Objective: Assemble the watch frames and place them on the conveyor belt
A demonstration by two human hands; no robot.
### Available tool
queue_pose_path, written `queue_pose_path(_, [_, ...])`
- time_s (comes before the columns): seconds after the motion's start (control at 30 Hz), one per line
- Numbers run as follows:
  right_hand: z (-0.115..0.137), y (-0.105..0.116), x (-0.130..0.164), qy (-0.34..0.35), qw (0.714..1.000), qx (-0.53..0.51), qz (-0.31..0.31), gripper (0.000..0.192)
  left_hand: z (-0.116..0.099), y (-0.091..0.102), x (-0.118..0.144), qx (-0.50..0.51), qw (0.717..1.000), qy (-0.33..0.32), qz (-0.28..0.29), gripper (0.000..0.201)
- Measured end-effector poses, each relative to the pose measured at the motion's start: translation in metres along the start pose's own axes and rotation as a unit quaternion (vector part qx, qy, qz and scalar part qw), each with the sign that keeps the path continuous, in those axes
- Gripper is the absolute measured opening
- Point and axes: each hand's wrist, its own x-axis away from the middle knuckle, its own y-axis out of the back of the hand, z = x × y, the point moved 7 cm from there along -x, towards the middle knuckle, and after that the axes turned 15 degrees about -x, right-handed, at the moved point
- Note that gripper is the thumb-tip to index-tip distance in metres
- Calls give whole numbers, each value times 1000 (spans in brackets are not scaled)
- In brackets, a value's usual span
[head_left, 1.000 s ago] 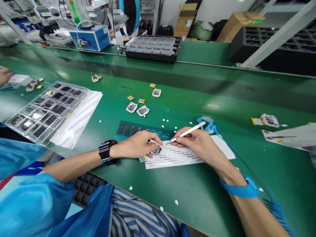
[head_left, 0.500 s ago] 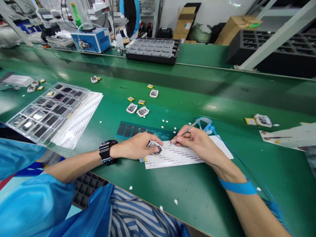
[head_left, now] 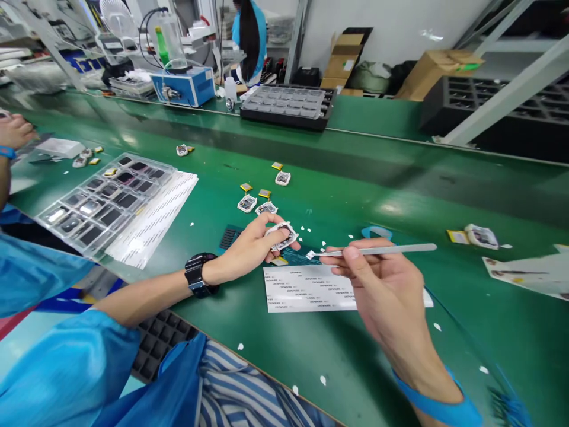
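Note:
In my left hand [head_left: 260,238] is a white watch case [head_left: 287,242] with its circuit board facing up, the thumb pressed on it. A yellow battery [head_left: 279,261] hangs just below that case. My right hand [head_left: 382,279] grips metal tweezers [head_left: 395,249], held nearly level and pointing left. At their tip is a small white sticker [head_left: 310,255], a short gap away from the case. Beneath both hands lies a white printed label sheet [head_left: 306,290], partly covered by my right hand. A dark strip of black pads [head_left: 229,237] shows behind my left hand.
Several watch cases with batteries [head_left: 247,204] lie beyond my hands, and another case [head_left: 482,236] at right. On the left are a clear tray of screens [head_left: 106,204] and paper sheets [head_left: 153,219]. White scraps dot the green bench. Another person's hand [head_left: 15,131] is at far left.
My right hand has lifted off the label sheet, with the tweezers now level and a small sticker at their tip. My left hand has raised the watch case and tilted it.

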Motion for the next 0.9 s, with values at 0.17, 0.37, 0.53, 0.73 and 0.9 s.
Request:
queue_pose_path(0.17, [-1,-4,12,48,998,-1,-27,41,5,-8,4,108,993,32,27,23])
queue_pose_path(0.37, [-3,-2,24,105,990,2,-93,37,6,-19,7,221,974,14,43,33])
queue_pose_path(0.53, [-3,-6,30,142,984,31,-100,35,1,-24,12,249,967,-12,56,32])
queue_pose_path(0.73, [1,-11,31,161,983,36,-78,32,-1,-24,14,242,967,-38,70,36])
queue_pose_path(0.9, [3,-14,28,157,984,42,-65,33,-3,-24,15,219,972,-47,72,36])
